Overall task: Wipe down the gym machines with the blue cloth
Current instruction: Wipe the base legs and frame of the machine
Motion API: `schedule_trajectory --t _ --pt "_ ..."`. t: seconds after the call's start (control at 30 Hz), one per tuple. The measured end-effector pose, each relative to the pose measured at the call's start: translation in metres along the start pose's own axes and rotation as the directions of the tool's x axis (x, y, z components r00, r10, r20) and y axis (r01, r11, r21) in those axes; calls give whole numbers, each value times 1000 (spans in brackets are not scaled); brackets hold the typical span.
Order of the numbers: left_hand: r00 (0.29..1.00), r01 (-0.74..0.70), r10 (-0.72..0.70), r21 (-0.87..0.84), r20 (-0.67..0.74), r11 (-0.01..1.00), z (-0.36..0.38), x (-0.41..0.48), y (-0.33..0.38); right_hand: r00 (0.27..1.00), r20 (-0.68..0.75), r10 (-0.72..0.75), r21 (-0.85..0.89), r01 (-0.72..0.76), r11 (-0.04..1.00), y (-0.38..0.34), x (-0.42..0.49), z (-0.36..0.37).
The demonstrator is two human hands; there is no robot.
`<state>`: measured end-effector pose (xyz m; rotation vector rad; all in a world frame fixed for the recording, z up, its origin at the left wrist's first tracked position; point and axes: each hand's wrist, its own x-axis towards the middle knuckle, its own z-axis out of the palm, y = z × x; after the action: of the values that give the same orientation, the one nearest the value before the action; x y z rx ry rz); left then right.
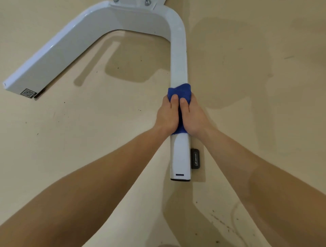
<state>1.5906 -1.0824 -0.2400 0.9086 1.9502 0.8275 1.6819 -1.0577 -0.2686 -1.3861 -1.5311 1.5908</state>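
Near the middle of the right-hand leg point(179, 58), 2 thumbs point(174, 101) are laid side by side on the blue cloth point(180, 90). It is wrapped over the tube and clamped from both sides by the left hand point(166, 114) and the right hand point(194, 114); the other fingers are hidden. Even pressure should be applied and the cloth drawn along the tube, sides included, to the end cap point(180, 179). Counted: 1 cloth, 2 hands, 2 legs on 1 gym machine frame point(134, 19), 1 black foot pad point(195, 158), 1 sticker point(28, 93), 2 bolts point(147, 2).
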Motion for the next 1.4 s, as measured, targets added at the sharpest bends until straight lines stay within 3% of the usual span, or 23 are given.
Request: schedule_trajectory --t 0.4,0.6,0.97,1.4 --pt "995 94 -90 -117 41 989 -1 -134 -56 996 76 52 10 -53 999 44 -138 21" --pt "989 148 -141 -166 51 975 1 -160 -67 994 78 71 54 -75 996 50 -164 25" --pt "992 110 -97 -157 85 981 -2 -86 -42 998 48 50 171 -58 984 29 -95 15" --pt "999 31 -31 -70 11 997 0 46 13 1000 1 2 67 -2 998 -7 42 -4"
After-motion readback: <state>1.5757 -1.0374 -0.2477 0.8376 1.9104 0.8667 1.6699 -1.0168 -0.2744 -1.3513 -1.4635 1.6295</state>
